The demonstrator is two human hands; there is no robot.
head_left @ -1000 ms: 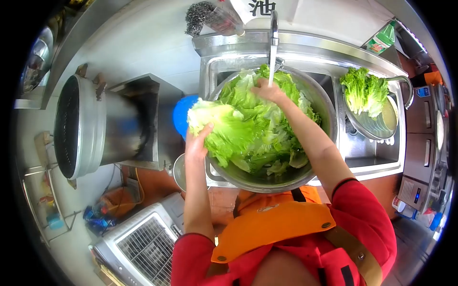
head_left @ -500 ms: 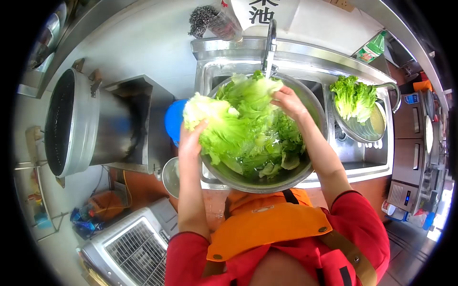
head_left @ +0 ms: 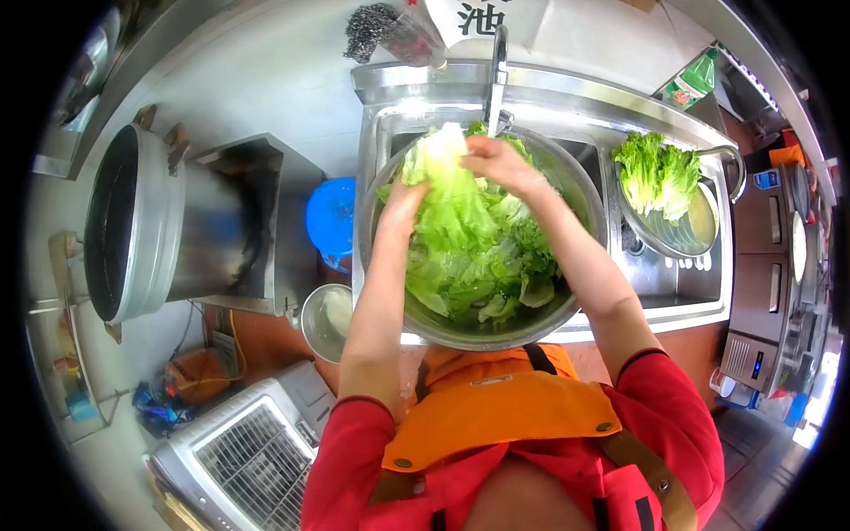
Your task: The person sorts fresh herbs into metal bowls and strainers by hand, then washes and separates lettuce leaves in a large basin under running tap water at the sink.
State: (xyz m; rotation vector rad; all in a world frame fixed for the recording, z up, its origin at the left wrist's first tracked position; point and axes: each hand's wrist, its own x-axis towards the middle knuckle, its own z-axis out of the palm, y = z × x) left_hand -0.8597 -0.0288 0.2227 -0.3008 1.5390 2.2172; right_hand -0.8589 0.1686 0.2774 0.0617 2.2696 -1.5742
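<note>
A bunch of pale green lettuce is raised over a large metal basin, its whitish base pointing toward the faucet. My left hand is closed around the bunch's left side; leaves partly hide the fingers. From the right, my right hand pinches the lettuce near its pale end, just below the faucet. More loose lettuce leaves lie wet in the basin beneath.
Right of the basin, a colander holding upright lettuce sits over the second sink bowl. To the left stand a blue bucket, a small metal bowl and a big metal pot. A heater-like appliance is lower left.
Both hands have moved closer together, the left one up and rightward. The lettuce bunch has shifted up toward the faucet, its pale base now pointing away from me.
</note>
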